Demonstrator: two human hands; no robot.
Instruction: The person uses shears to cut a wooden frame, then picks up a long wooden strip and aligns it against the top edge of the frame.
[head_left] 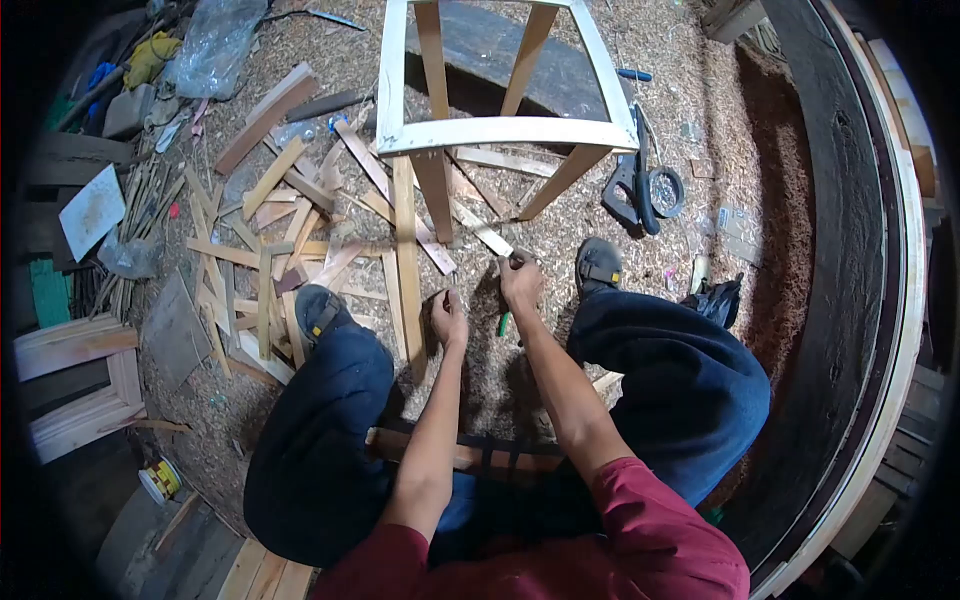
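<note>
— Sawdust floor (700,200), scraps (262,300) everywhere. Hands?
— The right hand (520,282) pinches one slat (482,230) by its near end, below the frame (500,133); the left hand (448,318) curls narrow (contents hidden). Picking stock, I'd judge; lifting wants a firmer grip.

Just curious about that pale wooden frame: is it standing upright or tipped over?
Upright. The frame stands on its legs on the sawdust floor, its open rectangular top facing up.

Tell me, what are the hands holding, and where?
The right hand grips a thin wooden strip by its near end. Whether the left hand pinches anything cannot be told.
</note>
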